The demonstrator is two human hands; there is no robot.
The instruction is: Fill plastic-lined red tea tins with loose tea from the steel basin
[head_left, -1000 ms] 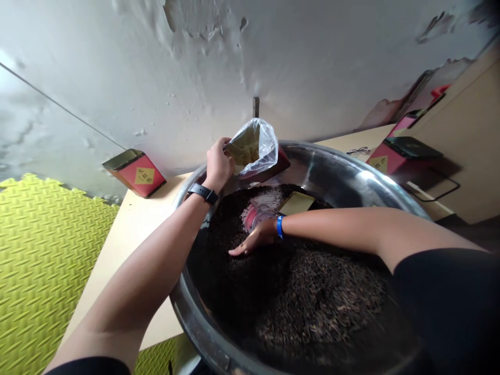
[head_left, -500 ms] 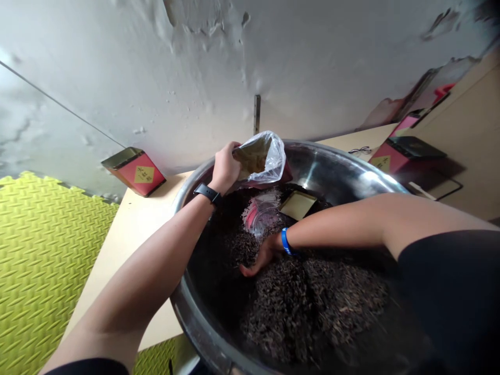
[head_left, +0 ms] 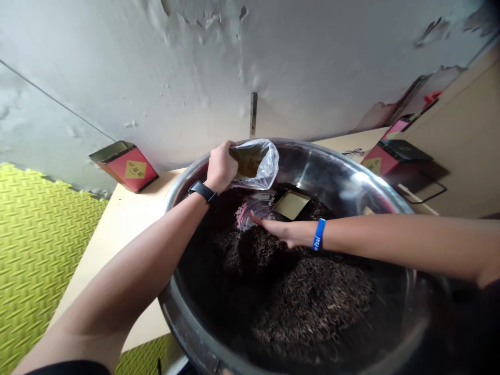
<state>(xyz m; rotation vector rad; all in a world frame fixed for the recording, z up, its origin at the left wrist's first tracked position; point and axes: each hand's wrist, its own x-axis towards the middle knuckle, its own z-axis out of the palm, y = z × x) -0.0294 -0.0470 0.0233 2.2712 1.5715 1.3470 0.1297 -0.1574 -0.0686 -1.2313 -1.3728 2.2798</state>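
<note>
A large steel basin [head_left: 344, 172] holds a heap of dark loose tea leaves [head_left: 312, 302]. My left hand [head_left: 221, 166], with a black watch on the wrist, is closed on the rim of a clear plastic bag [head_left: 255, 164] held over the far side of the basin. My right hand [head_left: 283, 232], with a blue wristband, lies palm down on the leaves with fingers stretched out toward the bag, beside a clear plastic cup [head_left: 250, 213]. A gold square lid [head_left: 291, 204] lies on the leaves just behind it.
A red tin with a gold rim [head_left: 125, 166] lies tilted on the beige table [head_left: 117, 239] at the left. A red box with a black lid [head_left: 394, 153] stands at the right by a wooden cabinet. Green foam mat [head_left: 35, 234] covers the floor on the left.
My right hand came up out of the leaves and now lies flat, reaching toward the bag. The bag in my left hand has dropped slightly lower.
</note>
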